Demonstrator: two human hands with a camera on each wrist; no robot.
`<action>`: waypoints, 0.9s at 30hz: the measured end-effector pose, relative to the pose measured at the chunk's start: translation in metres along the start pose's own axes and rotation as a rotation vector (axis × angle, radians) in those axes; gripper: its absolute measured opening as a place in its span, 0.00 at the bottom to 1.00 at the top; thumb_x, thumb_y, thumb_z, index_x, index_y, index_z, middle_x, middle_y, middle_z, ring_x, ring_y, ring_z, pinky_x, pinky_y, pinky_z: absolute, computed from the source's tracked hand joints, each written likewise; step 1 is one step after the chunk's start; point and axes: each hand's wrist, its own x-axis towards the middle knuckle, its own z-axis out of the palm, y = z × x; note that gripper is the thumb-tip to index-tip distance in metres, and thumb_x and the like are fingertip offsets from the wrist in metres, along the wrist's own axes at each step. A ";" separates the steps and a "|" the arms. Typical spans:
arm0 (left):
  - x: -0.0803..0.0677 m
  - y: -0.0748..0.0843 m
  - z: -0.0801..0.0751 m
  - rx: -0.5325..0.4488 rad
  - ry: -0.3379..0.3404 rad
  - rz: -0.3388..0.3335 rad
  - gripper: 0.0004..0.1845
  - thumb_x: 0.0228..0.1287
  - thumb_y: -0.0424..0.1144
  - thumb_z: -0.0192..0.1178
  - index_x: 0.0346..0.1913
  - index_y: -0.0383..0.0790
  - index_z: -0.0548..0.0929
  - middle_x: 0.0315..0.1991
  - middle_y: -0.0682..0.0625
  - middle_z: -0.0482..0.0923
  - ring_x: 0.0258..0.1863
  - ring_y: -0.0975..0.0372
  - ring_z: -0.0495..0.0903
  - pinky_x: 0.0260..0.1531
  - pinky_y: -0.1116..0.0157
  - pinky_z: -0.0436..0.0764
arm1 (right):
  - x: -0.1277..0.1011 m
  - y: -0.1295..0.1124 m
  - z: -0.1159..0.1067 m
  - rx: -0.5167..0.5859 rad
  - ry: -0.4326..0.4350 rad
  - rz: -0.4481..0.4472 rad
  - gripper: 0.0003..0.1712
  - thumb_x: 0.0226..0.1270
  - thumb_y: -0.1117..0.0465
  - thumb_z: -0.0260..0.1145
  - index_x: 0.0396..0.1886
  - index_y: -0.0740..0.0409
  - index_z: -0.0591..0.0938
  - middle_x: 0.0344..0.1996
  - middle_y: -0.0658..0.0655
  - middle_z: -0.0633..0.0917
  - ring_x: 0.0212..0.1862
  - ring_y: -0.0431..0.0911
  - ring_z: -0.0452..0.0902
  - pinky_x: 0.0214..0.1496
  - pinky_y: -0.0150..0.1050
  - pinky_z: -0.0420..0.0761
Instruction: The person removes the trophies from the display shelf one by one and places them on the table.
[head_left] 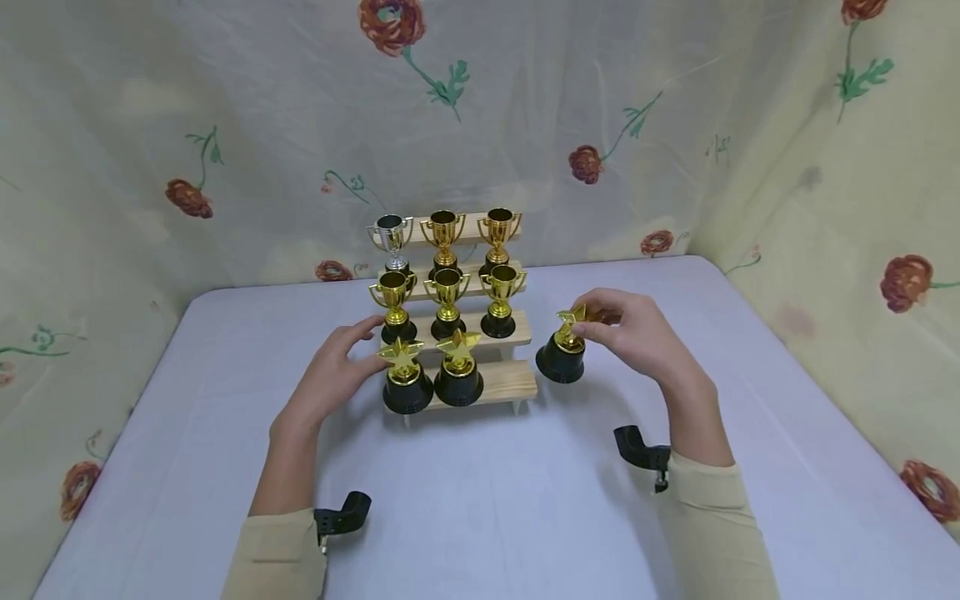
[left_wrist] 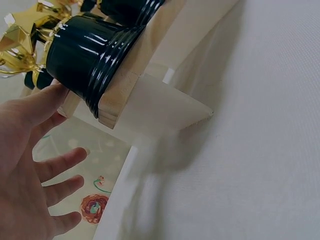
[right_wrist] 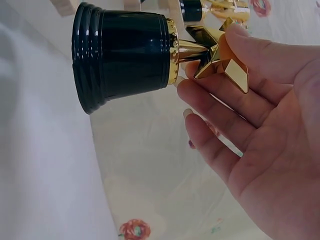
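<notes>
Room for one more

On the table [head_left: 450, 508], the stand [head_left: 512, 381] has room front right. My left hand [head_left: 332, 372], fingers apart, is by its left end. My right hand [head_left: 634, 335] pinches a star [head_left: 561, 360] to the stand's right. I think I'm filling the front row: next, go gently left without bumping two stars [head_left: 458, 382]. Six cups [head_left: 447, 292] stand behind.

gold-and-black star trophies [head_left: 561, 357], gold cups [head_left: 447, 287], silver cup [head_left: 391, 236], red-flowered cream curtain [head_left: 517, 100], pale tablecloth [head_left: 480, 500], beige sleeves [head_left: 716, 525]
</notes>
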 end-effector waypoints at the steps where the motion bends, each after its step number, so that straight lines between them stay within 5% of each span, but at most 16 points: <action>1: 0.000 0.000 0.000 -0.001 0.001 0.001 0.34 0.64 0.57 0.62 0.73 0.66 0.66 0.68 0.47 0.68 0.72 0.48 0.64 0.67 0.39 0.65 | 0.000 0.001 -0.001 -0.002 0.003 0.008 0.12 0.66 0.58 0.69 0.47 0.55 0.84 0.40 0.58 0.86 0.45 0.52 0.79 0.47 0.44 0.77; 27: 0.000 -0.002 0.002 -0.005 0.001 0.003 0.35 0.65 0.56 0.63 0.74 0.65 0.64 0.67 0.46 0.68 0.71 0.47 0.65 0.66 0.38 0.66 | 0.000 0.039 -0.010 -0.015 0.104 0.161 0.15 0.69 0.56 0.65 0.51 0.57 0.81 0.46 0.62 0.83 0.52 0.58 0.78 0.49 0.48 0.78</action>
